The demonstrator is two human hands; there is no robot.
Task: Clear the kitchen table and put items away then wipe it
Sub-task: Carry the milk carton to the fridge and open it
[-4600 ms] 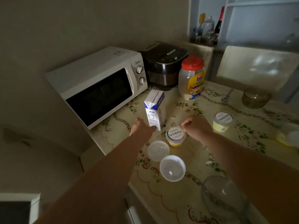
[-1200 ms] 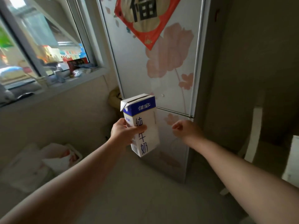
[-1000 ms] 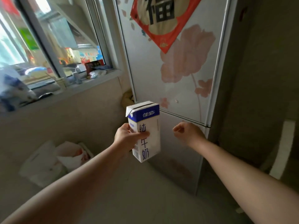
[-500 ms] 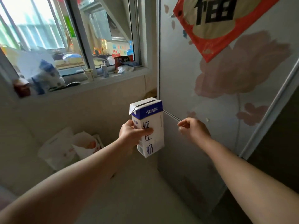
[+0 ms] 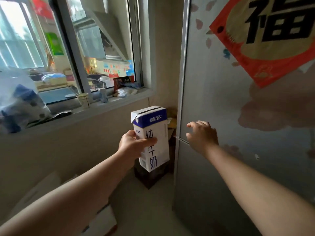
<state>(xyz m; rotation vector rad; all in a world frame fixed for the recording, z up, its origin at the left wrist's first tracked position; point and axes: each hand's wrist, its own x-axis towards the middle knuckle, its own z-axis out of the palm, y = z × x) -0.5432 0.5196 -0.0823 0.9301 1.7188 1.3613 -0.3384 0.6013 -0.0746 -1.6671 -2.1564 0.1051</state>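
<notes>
Left grip point(image 5: 134, 144) clasps milk carton point(image 5: 153, 126); right grip point(image 5: 202, 137) loose-fingered near fridge point(image 5: 213, 167)

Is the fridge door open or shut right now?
Shut: the fridge door sits flush, no interior showing; the right hand is near its edge, fingers spread, gripping nothing.

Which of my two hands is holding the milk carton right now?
The left hand grips the blue-and-white milk carton around its middle. The right hand holds nothing; its fingers are spread open near the edge of the fridge door.
</notes>
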